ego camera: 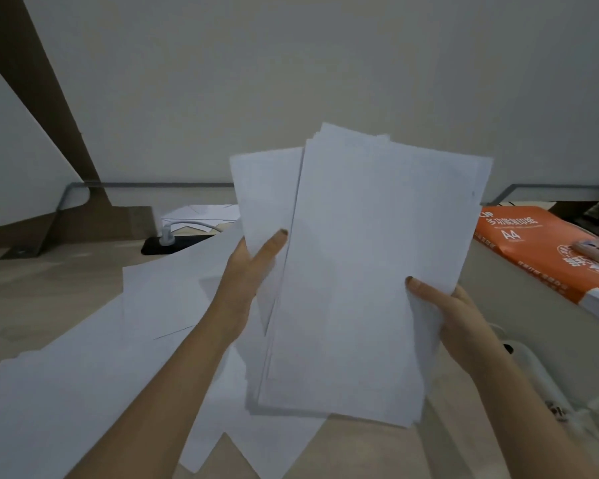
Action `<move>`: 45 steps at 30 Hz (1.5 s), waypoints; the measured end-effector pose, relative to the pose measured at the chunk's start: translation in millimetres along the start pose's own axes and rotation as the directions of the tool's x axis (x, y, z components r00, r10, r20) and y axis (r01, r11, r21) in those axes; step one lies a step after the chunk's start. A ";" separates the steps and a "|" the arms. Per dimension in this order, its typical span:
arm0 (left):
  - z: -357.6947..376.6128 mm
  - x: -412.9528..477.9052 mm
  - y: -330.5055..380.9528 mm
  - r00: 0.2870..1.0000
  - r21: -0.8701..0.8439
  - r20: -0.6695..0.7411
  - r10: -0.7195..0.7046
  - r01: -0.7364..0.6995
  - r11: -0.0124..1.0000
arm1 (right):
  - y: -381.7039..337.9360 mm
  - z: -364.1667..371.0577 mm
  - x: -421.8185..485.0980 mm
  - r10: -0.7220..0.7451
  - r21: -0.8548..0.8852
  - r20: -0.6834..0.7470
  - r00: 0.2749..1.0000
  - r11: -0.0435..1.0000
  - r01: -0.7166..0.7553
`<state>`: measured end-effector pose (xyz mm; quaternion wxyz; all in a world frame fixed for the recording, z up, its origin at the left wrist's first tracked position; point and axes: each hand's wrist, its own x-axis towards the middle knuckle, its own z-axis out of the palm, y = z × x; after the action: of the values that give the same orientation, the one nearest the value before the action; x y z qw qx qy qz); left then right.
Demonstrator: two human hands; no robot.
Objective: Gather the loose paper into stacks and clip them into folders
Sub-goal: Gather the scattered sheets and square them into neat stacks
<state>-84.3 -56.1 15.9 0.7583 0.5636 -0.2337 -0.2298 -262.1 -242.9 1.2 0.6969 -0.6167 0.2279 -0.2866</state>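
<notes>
left grip (256, 261) pinched paper stack (353, 271) by left edge, right grip (443, 305) clasped right edge. long axis ran up and away between them, edges uneven. loose sheets (101, 357) lay below, nearer left grip.

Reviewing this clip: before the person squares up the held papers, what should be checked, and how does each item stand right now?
1. Left hand grips the stack: ok, thumb on the front.
2. Right hand grips the stack's right edge: ok.
3. Stack edges aligned: not ok, sheets fan out at the top and left.
4. Loose sheets all gathered: not ok, many lie on the table.
5. Folder and clip at hand: cannot tell, none in view.
</notes>
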 end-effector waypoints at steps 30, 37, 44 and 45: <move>1.7 -44.3 -49.4 0.987 0.094 -0.158 0.023 -0.008 0.996 | 39.9 32.3 -31.1 0.032 0.001 -0.005 0.999 0.999 -0.032; -13.7 -42.2 -27.5 0.962 0.261 -0.196 0.187 -0.133 0.956 | 38.6 47.8 -25.6 0.004 -0.142 -0.148 0.989 0.989 -0.026; -96.5 -56.1 3.6 0.967 0.414 -0.249 0.060 0.050 0.909 | 42.5 89.7 -36.2 0.111 -0.260 0.083 0.990 0.962 -0.086; -110.8 -62.2 8.9 0.959 0.415 -0.281 0.043 0.081 0.906 | 43.9 99.2 -39.5 0.136 -0.266 0.127 0.982 0.959 -0.098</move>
<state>-64.4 67.0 -9.8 0.6415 0.7436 -0.1612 -0.0981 -219.2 -140.4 -30.2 0.6408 -0.7069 0.2486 -0.1670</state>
